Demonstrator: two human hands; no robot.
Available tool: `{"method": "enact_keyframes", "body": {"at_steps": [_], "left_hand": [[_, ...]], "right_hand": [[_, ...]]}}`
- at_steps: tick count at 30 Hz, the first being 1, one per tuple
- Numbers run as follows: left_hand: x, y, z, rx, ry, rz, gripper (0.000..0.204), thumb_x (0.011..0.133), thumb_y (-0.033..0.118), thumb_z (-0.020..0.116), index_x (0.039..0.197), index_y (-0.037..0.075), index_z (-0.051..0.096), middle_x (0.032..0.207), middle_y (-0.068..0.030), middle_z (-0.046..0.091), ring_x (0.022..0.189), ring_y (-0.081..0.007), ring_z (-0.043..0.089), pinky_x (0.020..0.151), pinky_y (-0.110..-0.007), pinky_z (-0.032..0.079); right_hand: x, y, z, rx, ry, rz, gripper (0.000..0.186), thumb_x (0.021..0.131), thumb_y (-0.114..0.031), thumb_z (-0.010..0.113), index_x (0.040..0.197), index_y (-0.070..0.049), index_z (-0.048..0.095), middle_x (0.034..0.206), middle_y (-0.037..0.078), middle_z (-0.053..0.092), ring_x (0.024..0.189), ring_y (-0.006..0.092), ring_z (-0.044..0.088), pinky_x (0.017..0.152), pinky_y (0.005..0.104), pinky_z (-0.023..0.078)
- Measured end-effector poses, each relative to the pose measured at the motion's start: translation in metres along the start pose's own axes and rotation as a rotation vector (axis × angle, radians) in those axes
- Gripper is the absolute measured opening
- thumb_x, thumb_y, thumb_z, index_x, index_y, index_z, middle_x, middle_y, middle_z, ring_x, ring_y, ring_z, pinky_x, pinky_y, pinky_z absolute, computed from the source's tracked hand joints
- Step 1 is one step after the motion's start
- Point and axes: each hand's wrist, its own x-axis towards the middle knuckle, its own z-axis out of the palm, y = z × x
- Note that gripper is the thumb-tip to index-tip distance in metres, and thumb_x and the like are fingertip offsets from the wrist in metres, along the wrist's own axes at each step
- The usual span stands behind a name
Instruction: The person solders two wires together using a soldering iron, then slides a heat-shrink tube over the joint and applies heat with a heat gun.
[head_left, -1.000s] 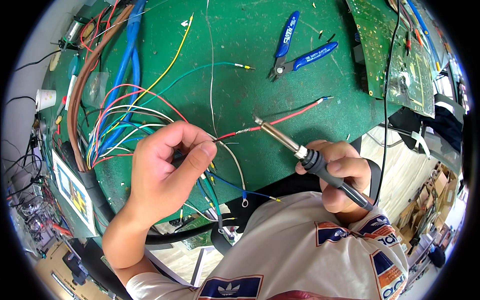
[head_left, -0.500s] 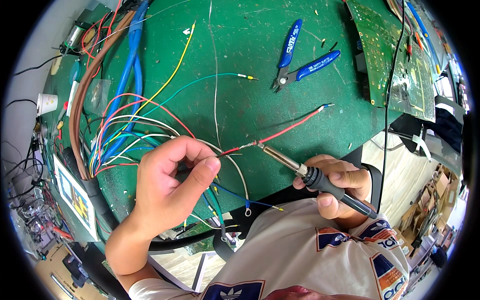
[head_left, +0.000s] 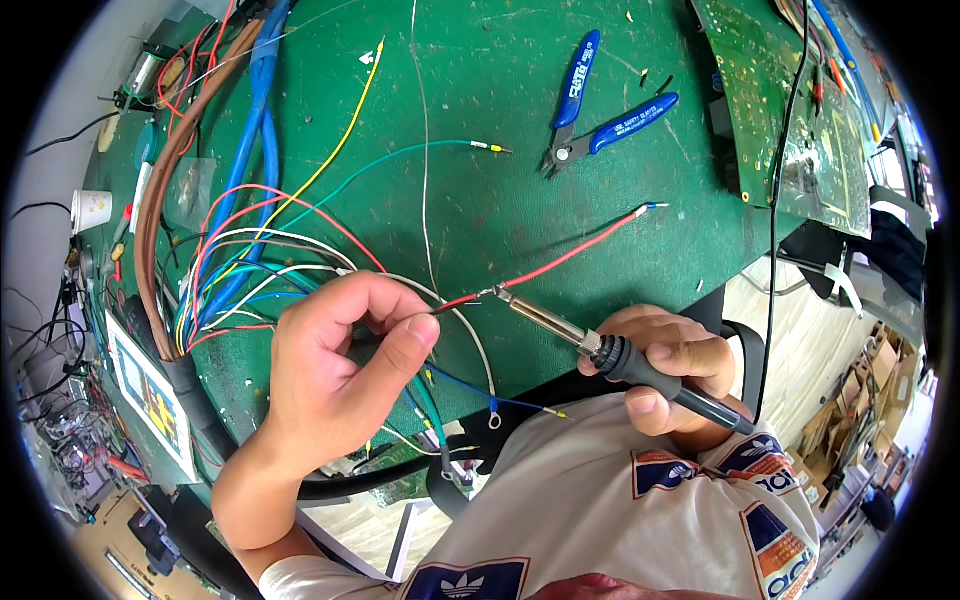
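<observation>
Pinched between the thumb and forefinger of my left hand (head_left: 355,365) is a red wire (head_left: 560,250), which has a bare twisted silver stretch near my fingers and a ferrule at its far end. My right hand (head_left: 670,370) grips a soldering iron (head_left: 545,320) with a dark handle and metal barrel. Its tip rests at the bare stretch, touching it or very close. A fan of coloured wires (head_left: 340,160) with ferrules and lugs comes from a thick bundle (head_left: 180,370) at the left. Behind the splice lies a thin grey wire (head_left: 426,180).
Blue-handled cutters (head_left: 575,90) lie open on the green mat (head_left: 500,60). A large circuit board (head_left: 820,190) sits at the right edge, with a black cable (head_left: 775,200) crossing it. A paper cup (head_left: 92,208) and a framed panel (head_left: 150,395) are at the left; cardboard boxes (head_left: 860,400) are at lower right.
The iron's tip has come down and left from above the red wire onto the bare stretch. The view has shifted slightly; my left hand still pinches the wire.
</observation>
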Motion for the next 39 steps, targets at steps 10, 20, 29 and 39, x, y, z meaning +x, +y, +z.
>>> {"method": "enact_keyframes", "body": {"at_steps": [10, 20, 29, 39], "left_hand": [[-0.0002, 0.0003, 0.0019, -0.027, 0.010, -0.023, 0.008, 0.092, 0.004, 0.069, 0.090, -0.002, 0.063, 0.077, 0.0003, 0.061, 0.069, -0.0042, 0.051, 0.060, -0.020, 0.041], [-0.0004, 0.0030, 0.0015, -0.038, 0.010, -0.047, 0.007, 0.092, 0.003, 0.068, 0.091, -0.002, 0.063, 0.076, 0.0008, 0.061, 0.069, -0.0039, 0.052, 0.060, -0.020, 0.041], [-0.0019, 0.0029, 0.0004, -0.052, 0.010, -0.057, 0.006, 0.093, 0.003, 0.068, 0.092, -0.002, 0.063, 0.078, 0.0006, 0.061, 0.070, -0.0037, 0.052, 0.061, -0.020, 0.041], [-0.0021, 0.0046, 0.0009, -0.071, 0.011, -0.071, 0.006, 0.093, 0.002, 0.067, 0.092, -0.002, 0.063, 0.078, 0.0006, 0.061, 0.070, -0.0039, 0.051, 0.061, -0.020, 0.041]], "right_hand": [[-0.0002, 0.0036, 0.0014, -0.078, -0.025, -0.069, 0.041, 0.080, -0.003, 0.078, 0.109, 0.005, 0.050, 0.083, 0.016, 0.064, 0.067, 0.0343, 0.069, 0.063, 0.0464, 0.060], [0.0019, 0.0003, 0.0013, -0.096, -0.044, -0.063, 0.041, 0.079, -0.002, 0.077, 0.110, 0.003, 0.051, 0.085, 0.016, 0.062, 0.068, 0.0337, 0.068, 0.064, 0.0461, 0.059], [-0.0012, -0.0024, 0.0003, -0.097, -0.030, -0.036, 0.041, 0.080, -0.001, 0.076, 0.112, 0.002, 0.050, 0.088, 0.017, 0.062, 0.071, 0.0338, 0.067, 0.066, 0.0475, 0.059], [-0.0006, -0.0021, -0.0010, -0.096, -0.042, -0.052, 0.041, 0.080, -0.001, 0.076, 0.111, 0.003, 0.050, 0.086, 0.017, 0.061, 0.069, 0.0333, 0.067, 0.067, 0.0475, 0.059]]}}
